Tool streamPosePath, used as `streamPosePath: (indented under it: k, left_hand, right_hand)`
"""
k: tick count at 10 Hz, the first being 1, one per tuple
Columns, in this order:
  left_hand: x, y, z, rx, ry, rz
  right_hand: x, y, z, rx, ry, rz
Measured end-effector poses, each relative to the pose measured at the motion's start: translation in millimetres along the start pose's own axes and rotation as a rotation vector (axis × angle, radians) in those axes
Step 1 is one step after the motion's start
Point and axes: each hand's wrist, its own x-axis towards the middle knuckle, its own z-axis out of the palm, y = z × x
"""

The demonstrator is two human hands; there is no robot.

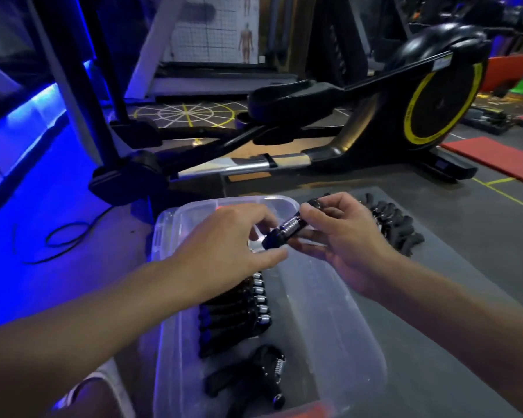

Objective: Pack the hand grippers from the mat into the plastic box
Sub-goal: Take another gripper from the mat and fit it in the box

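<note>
Between the two sets of fingers, above the far half of the plastic box [375, 357]: one hand gripper [287, 232], chrome coil showing mid-length. Pinched at its near end by thumb and fingers [266, 257] of the left hand [224, 239]; far end held in curled fingers [323, 203] of the right hand [347, 236]. Not yet set down. Below and nearer than the left fingers, inside the box: packed row [239, 312] of grippers, side by side, plus one loose gripper [263, 372] nearer again. Beyond the right fingers, on the mat [471, 260]: unpacked pile [396, 224], several at least, count unclear. Judged well begun but unfinished, roughly midway. Left to do: place this one, then clear the pile.
</note>
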Motion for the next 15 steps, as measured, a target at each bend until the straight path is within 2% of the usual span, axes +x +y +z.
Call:
streamPosePath:
  k: [3, 5, 6, 7, 8, 9, 11, 12, 14, 15]
  left_hand:
    - [-37, -49, -19, 0.145, -0.079, -0.139]
    - [-48, -80, -16, 0.164, -0.127, -0.203]
    - [-48, -85, -18, 0.173, -0.124, -0.197]
    - [-46, -85, -20, 0.151, -0.104, -0.195]
    - [-47, -83, -24, 0.115, -0.075, -0.177]
    - [-48, -82, -27, 0.112, -0.053, -0.154]
    - [-50, -83, -32, 0.111, -0.031, -0.149]
    - [-50, -84, -33, 0.099, -0.033, -0.154]
    - [-52, -86, -32, 0.077, -0.024, -0.162]
    - [-52, -87, -30, 0.069, -0.037, -0.162]
  right_hand:
    - [-1, 44, 53, -0.161, -0.161, 0.068]
    - [3, 84, 29, -0.531, -0.262, 0.102]
    - [-1, 114, 10, -0.831, -0.379, 0.334]
    - [-8, 144, 4, -0.919, -0.455, 0.618]
    - [-10, 164, 6, -0.908, -0.454, 0.78]
    - [-9, 176, 10, -0.875, -0.432, 0.833]
    - [-11, 167, 11, -0.811, -0.502, 0.923]
    - [-10, 172, 12, -0.782, -0.483, 0.933]
    - [-22, 147, 3, -0.619, -0.562, 0.875]
    - [-12, 171, 4, -0.635, -0.56, 0.929]
